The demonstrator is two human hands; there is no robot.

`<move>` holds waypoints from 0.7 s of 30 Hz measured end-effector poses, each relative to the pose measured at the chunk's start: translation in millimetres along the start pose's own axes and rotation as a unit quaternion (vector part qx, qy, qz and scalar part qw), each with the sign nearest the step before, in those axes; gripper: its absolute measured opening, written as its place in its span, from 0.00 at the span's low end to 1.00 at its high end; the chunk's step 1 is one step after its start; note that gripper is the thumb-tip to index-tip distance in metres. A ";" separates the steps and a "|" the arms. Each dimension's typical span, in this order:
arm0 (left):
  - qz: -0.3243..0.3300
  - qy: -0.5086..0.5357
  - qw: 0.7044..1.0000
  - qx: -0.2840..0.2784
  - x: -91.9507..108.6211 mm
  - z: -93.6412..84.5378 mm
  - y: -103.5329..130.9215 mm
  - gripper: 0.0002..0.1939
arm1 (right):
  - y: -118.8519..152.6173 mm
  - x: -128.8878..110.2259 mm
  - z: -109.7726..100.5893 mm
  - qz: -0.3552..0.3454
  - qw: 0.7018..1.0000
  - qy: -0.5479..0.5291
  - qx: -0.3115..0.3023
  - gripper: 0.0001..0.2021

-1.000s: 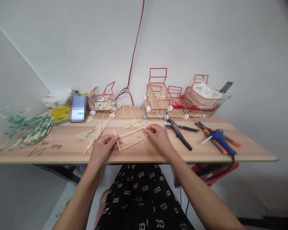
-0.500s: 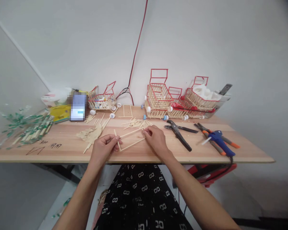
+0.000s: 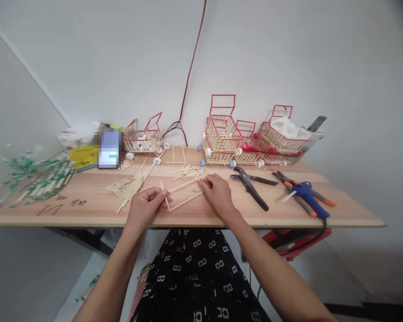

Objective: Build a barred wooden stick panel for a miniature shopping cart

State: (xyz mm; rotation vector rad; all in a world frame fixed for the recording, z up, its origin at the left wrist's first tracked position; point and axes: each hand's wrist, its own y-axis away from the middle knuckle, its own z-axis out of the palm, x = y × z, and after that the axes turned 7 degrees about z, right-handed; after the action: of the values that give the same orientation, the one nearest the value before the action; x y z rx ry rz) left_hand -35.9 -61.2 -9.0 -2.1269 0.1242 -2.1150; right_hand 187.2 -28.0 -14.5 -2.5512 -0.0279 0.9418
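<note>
Between my hands is a small rectangular frame of thin wooden sticks (image 3: 186, 202), tilted just above the table. My left hand (image 3: 150, 202) pinches its left end, where one short stick pokes up past the corner. At the frame's right end, the fingers of my right hand (image 3: 216, 191) close on the stick ends and hide that corner. Beyond my right hand lies a pile of short cut sticks (image 3: 189, 171). A second stick frame (image 3: 179, 154) rests flat farther back.
Small stick-built shopping carts with red rims (image 3: 221, 134) stand along the wall. Black cutters (image 3: 250, 185), orange-handled pliers (image 3: 307, 206) and a blue glue gun (image 3: 305, 194) lie to the right. A phone (image 3: 109, 150), crumpled paper (image 3: 124, 186) and wrapped chopsticks (image 3: 52, 183) are on the left.
Both hands keep their hold on the stick frame, with almost no movement. The whole view has shifted very slightly.
</note>
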 end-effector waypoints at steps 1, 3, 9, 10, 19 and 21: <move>-0.003 0.002 1.000 0.000 0.1 0.2 -0.1 0.15 | -0.1 0.2 0.0 0.000 1.000 0.000 0.000 0.10; -0.009 0.004 1.000 0.000 -0.2 0.3 -0.4 0.15 | 0.0 0.2 0.0 -0.002 1.000 -0.002 0.001 0.10; -0.002 0.003 1.000 -0.004 -3.0 -1.4 -1.0 0.15 | 1.1 0.5 0.0 -0.003 1.000 -0.026 0.005 0.09; -0.001 0.004 1.000 -0.006 -3.2 -1.9 -1.8 0.15 | 0.5 1.7 -0.8 -0.002 0.999 -0.043 0.009 0.09; -0.034 -0.002 0.998 -0.044 7.1 -2.3 -15.5 0.23 | -12.5 31.6 -22.5 0.105 0.952 -0.289 -0.009 0.12; -0.032 -0.050 0.998 -0.038 8.4 -1.2 -15.3 0.24 | -12.3 36.2 -23.7 0.121 0.939 -0.321 -0.014 0.13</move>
State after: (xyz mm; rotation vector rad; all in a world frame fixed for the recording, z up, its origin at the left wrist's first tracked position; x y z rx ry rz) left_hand -37.7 -47.4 1.7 -2.3048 0.1296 -2.0648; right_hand 231.4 -20.0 -15.9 -2.1878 0.0854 1.8424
